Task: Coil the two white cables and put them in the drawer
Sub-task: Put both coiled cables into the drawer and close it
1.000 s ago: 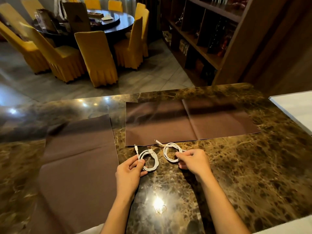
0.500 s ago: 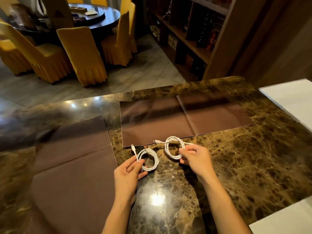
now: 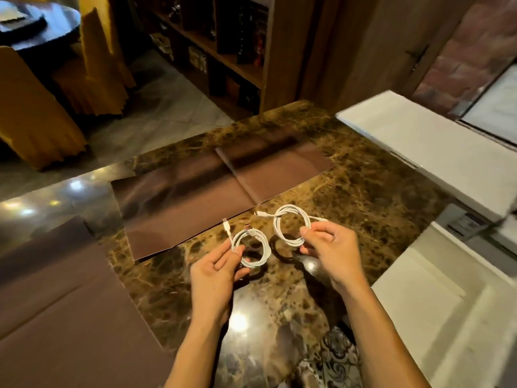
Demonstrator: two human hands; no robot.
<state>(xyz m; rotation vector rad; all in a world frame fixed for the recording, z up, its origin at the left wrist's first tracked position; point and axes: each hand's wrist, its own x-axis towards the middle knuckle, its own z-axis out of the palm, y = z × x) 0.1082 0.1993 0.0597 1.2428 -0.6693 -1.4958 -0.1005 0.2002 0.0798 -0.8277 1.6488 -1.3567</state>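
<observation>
both coils are now lifted off the bench (image 3: 363, 197); half a second ago they were lying on the marble near the edge of the far brown mat (image 3: 195, 197). their dark shadows on the stone show the gap. the view has also turned to the right, where white furniture (image 3: 436, 152) stands beside the bench. i judge the coiling is finished and the carrying to the drawer begins; no drawer is clearly seen.

the left hand (image 3: 215, 273) pinches the smaller coil (image 3: 253, 249), whose plug end (image 3: 226, 224) sticks out toward the far edge. the right hand (image 3: 333, 252) pinches the bigger coil (image 3: 291, 224); its long axis runs from near to far, and its two ends point out left and right.
</observation>
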